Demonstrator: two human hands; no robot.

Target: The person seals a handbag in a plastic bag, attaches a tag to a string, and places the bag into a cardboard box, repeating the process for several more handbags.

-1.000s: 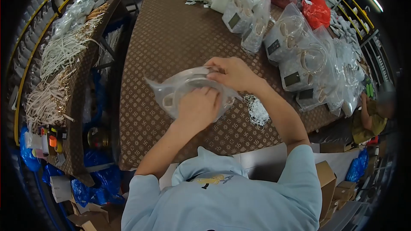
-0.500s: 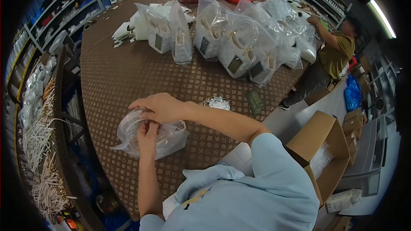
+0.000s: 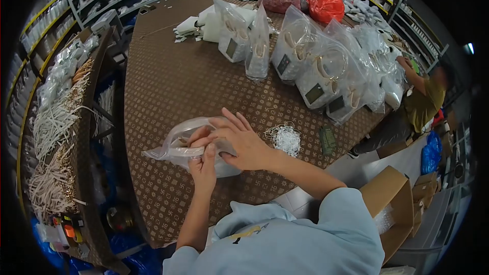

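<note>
A clear plastic bag [image 3: 168,145] lies near the front of the patterned table, with a pale handbag partly visible inside it. My left hand [image 3: 205,170] is closed, thumb and fingers pinching the handbag's pale handle [image 3: 184,152] at the bag's mouth. Over the same spot, my right hand [image 3: 243,145] has its fingers spread and its thumb apart, the index finger reaching towards the handle beside my left fingers. The lower part of the handbag is hidden by plastic and my hands. To the right lies a heap of thin white strings [image 3: 286,140].
Bagged white handbags [image 3: 318,89] stand across the table's far side, with red plastic sacks [image 3: 323,0] behind. Green tags [image 3: 327,140] lie near the right edge. An open carton [image 3: 387,193] stands at right; straps [image 3: 53,137] fill the left shelf. Another person [image 3: 425,102] works at right.
My view has shifted, so the table things appear further right. My right hand's fingers have spread and lifted off my left hand. The pale handle now shows in my left fingers.
</note>
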